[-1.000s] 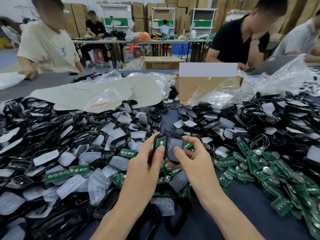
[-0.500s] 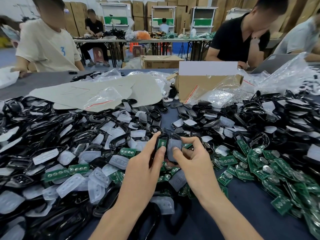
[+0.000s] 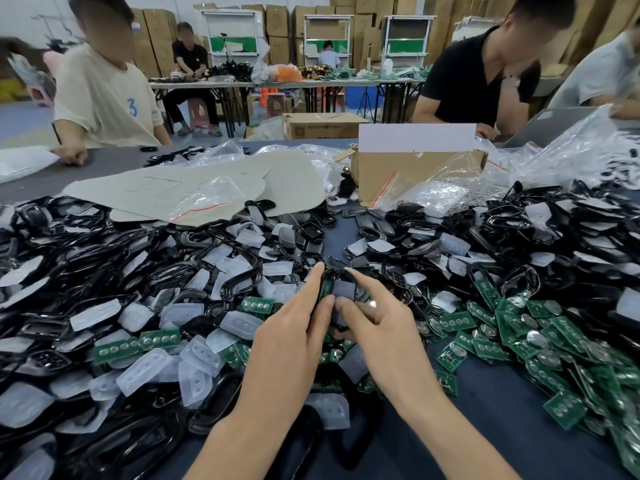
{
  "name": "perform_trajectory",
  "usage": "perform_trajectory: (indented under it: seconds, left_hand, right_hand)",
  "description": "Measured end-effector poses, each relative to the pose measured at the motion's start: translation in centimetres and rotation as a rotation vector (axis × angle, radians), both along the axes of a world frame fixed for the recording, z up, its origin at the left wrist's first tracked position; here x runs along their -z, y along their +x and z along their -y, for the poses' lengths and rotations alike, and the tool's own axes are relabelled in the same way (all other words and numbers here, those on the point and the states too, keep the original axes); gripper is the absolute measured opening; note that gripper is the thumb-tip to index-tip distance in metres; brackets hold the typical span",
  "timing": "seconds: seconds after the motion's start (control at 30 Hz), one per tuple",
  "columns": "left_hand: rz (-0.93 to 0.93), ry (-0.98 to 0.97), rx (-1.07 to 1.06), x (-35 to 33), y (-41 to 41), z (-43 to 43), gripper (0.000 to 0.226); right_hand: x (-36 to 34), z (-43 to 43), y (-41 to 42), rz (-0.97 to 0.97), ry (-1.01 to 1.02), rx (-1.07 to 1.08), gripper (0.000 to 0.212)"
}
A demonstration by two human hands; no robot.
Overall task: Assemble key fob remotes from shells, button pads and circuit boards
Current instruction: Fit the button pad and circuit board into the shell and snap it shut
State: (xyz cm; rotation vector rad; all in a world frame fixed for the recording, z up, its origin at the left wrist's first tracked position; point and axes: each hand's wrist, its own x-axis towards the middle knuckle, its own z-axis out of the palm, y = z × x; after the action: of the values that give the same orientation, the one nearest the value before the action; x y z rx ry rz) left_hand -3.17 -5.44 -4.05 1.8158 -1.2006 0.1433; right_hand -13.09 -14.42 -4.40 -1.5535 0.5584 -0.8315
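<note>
- The left hand [image 3: 291,337] pinches a black shell [image 3: 361,296] between thumb and forefinger, above the table [image 3: 491,431].
- The right hand [image 3: 381,327] grips the same shell, its thumb pressing on a translucent button pad [image 3: 343,289] that lies in it.
- Loose pads [image 3: 201,355] lie on the left and green circuit boards [image 3: 540,341] on the right.
- Beyond them are heaped shells [image 3: 69,244].
- Farther back stands a cardboard box [image 3: 398,171].

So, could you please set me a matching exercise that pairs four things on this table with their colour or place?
1. circuit boards
2. button pads
3. cardboard box
4. key fob

A. pinched between left hand and right hand
B. translucent white
C. green, heaped on the right
D. brown, beyond the piles

Pairs: 1-C, 2-B, 3-D, 4-A
</note>
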Motion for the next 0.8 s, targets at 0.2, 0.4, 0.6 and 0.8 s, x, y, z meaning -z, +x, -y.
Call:
perform_trajectory:
  seconds: [0.2,0.4,0.6,0.8]
  left_hand:
    - [0.007,0.016,0.013,0.5,0.3,0.2,0.058]
    - [0.000,0.040,0.040,0.7,0.1,0.2,0.048]
    - [0.030,0.146,0.102,0.2,-0.6,0.0,0.058]
    - [0.098,0.223,0.172,-0.2,0.0,-0.6,0.058]
  right_hand:
    - [-0.1,-0.1,0.1,0.007,0.015,-0.060,0.046]
    - [-0.2,-0.2,0.0,0.026,0.095,-0.133,0.045]
    - [-0.8,-0.1,-0.4,0.062,0.159,-0.147,0.042]
    - [-0.9,0.5,-0.9,0.087,0.284,-0.204,0.042]
